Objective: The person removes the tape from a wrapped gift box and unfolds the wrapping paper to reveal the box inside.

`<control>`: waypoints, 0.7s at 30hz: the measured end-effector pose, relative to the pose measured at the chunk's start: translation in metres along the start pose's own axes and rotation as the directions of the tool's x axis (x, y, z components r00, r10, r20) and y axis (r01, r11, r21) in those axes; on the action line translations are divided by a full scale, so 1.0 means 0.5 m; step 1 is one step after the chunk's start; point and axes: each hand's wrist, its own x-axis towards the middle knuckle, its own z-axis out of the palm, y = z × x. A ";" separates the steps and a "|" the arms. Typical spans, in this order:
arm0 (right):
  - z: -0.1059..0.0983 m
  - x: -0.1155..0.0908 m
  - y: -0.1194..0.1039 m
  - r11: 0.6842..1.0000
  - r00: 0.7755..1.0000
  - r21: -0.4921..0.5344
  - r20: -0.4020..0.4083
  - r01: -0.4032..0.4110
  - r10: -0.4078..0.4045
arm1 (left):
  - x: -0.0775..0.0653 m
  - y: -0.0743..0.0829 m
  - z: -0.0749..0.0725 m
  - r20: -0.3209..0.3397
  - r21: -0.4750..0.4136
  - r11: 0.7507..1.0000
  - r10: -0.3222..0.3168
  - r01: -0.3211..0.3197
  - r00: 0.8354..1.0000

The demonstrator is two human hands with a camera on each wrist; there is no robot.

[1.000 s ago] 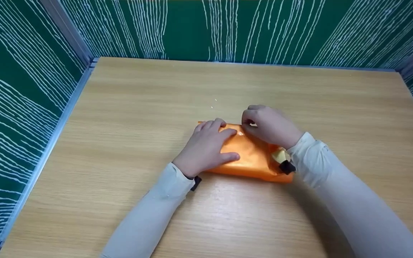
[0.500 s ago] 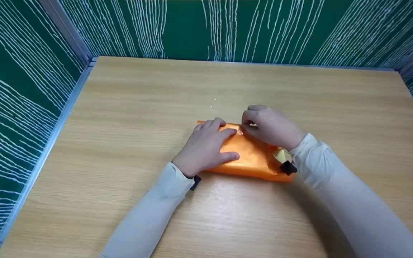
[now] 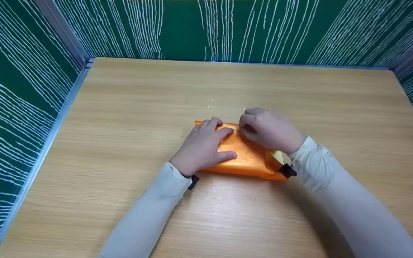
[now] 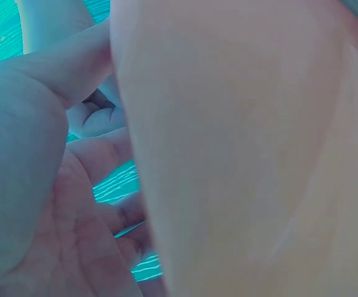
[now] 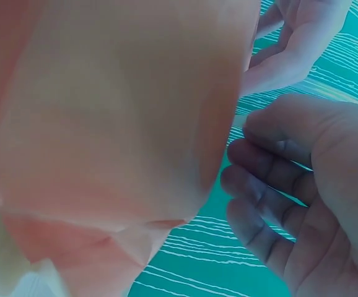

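An orange wrapped package lies on the wooden table, a pale yellow part showing at its folded right end. My left hand rests on its left half with fingers spread, thumb along the near side and index finger near the far edge. At that far edge, my right hand has its fingers curled, thumb and index tip pinching what looks like a small strip of clear tape. Most of that strip is hidden by the fingers. The package's orange side fills much of the left wrist view.
The wooden table has a few tiny white specks behind the package. Green panels with white wavy lines stand along the back and sides, framed by metal rails.
My right fingertips have come slightly nearer to me and left, covering the shiny bit that showed on the package. The left hand keeps its place on the package. The head view has shifted slightly.
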 end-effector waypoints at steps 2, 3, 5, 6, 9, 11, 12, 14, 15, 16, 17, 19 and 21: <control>0.001 -0.003 -0.001 1.000 1.000 -0.003 -0.006 0.007 -0.007 | 0.000 0.000 0.000 0.005 0.002 1.000 -0.004 0.004 1.000; 0.002 -0.004 -0.002 1.000 1.000 -0.005 -0.011 0.011 -0.011 | 0.000 0.001 0.000 0.008 0.002 1.000 -0.007 0.007 1.000; 0.003 -0.006 -0.003 1.000 1.000 -0.007 -0.019 0.021 -0.021 | 0.000 0.001 0.000 0.011 0.003 1.000 -0.010 0.010 1.000; 0.003 -0.007 -0.004 1.000 0.999 -0.006 -0.023 0.025 -0.026 | 0.000 0.001 0.000 0.011 0.002 1.000 -0.011 0.011 1.000; 0.003 -0.011 -0.008 1.000 0.999 0.000 -0.023 0.030 -0.030 | 0.001 0.002 -0.001 0.011 -0.005 1.000 -0.010 0.010 1.000; 0.003 -0.014 -0.010 1.000 1.000 0.009 -0.015 0.025 -0.025 | 0.001 0.002 -0.001 0.009 -0.011 1.000 -0.011 0.011 1.000; 0.002 -0.015 -0.011 1.000 1.000 0.020 -0.013 0.016 -0.016 | 0.001 0.001 -0.001 0.007 -0.013 1.000 -0.012 0.012 1.000; 0.001 -0.021 -0.010 0.999 1.000 0.042 -0.017 -0.011 0.012 | 0.001 0.001 0.000 0.001 -0.012 1.000 -0.010 0.010 1.000; 0.000 -0.026 -0.010 0.998 0.999 0.054 -0.022 -0.022 0.023 | 0.001 0.001 0.001 -0.002 -0.007 1.000 -0.009 0.009 1.000; -0.001 -0.032 -0.009 0.997 0.999 0.066 -0.028 -0.040 0.042 | 0.001 0.000 0.002 -0.005 -0.003 1.000 -0.005 0.005 1.000; -0.002 -0.038 -0.009 0.995 0.998 0.082 -0.033 -0.059 0.062 | 0.002 0.000 0.003 -0.009 0.000 1.000 -0.002 0.002 1.000; -0.003 -0.054 -0.011 0.991 0.996 0.100 -0.032 -0.084 0.088 | 0.002 0.000 0.004 -0.014 0.003 1.000 0.004 -0.004 1.000; -0.001 -0.069 -0.013 0.991 0.995 0.101 -0.017 -0.093 0.095 | 0.002 -0.001 0.003 -0.016 0.003 1.000 0.005 -0.005 1.000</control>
